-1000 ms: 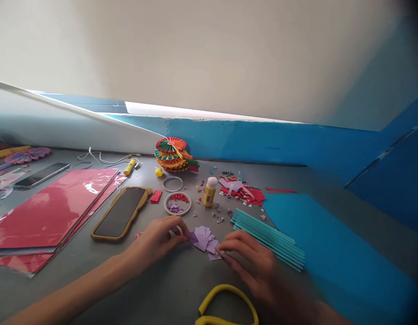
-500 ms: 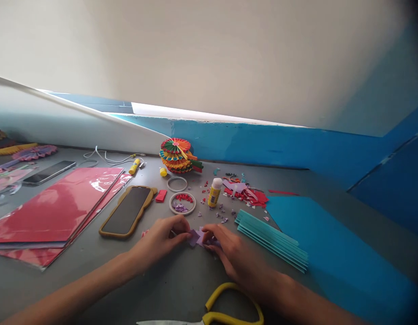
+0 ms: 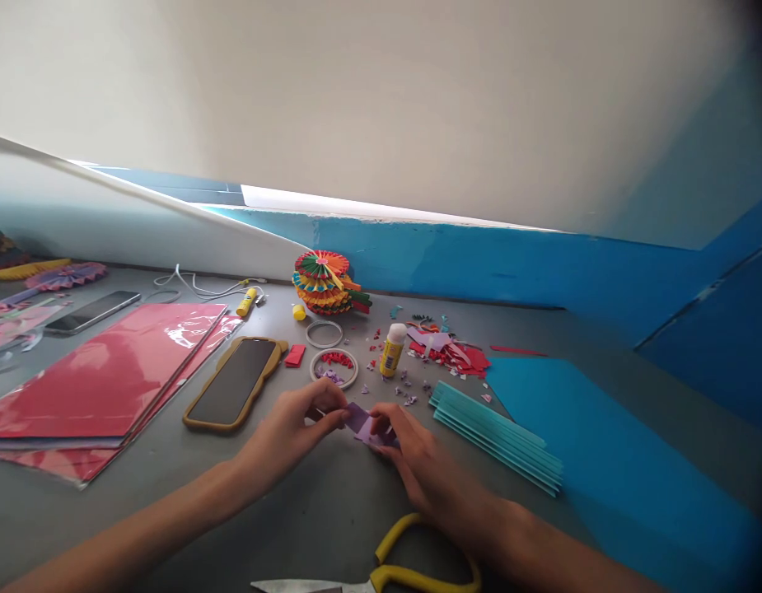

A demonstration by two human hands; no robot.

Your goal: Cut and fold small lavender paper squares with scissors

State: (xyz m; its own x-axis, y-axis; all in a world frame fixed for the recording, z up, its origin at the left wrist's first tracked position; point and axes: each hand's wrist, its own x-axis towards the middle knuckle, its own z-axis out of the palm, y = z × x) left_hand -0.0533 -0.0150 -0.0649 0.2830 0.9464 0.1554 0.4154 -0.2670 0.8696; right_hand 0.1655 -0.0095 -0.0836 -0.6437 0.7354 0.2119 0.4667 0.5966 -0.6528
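A small stack of purple paper squares [image 3: 363, 424] lies on the grey table between my two hands. My left hand [image 3: 294, 430] pinches the stack's left edge with curled fingers. My right hand [image 3: 418, 461] rests on the stack's right side, fingers bent and pressing on it. A ring-shaped lid [image 3: 334, 367] with purple and red scraps sits just beyond my hands, and a glue stick [image 3: 393, 349] stands upright to its right.
Pleated teal paper strips [image 3: 497, 436] and a blue sheet [image 3: 603, 469] lie right. Yellow-handled scissors [image 3: 411, 560] are near the front edge. A phone in a tan case [image 3: 232, 394], red sheets [image 3: 102, 379], a folded paper ornament [image 3: 324, 284] and scraps [image 3: 448, 350] lie beyond.
The spread purple squares have been gathered into a tight stack. My right hand slid left onto them and now meets my left hand at the stack.
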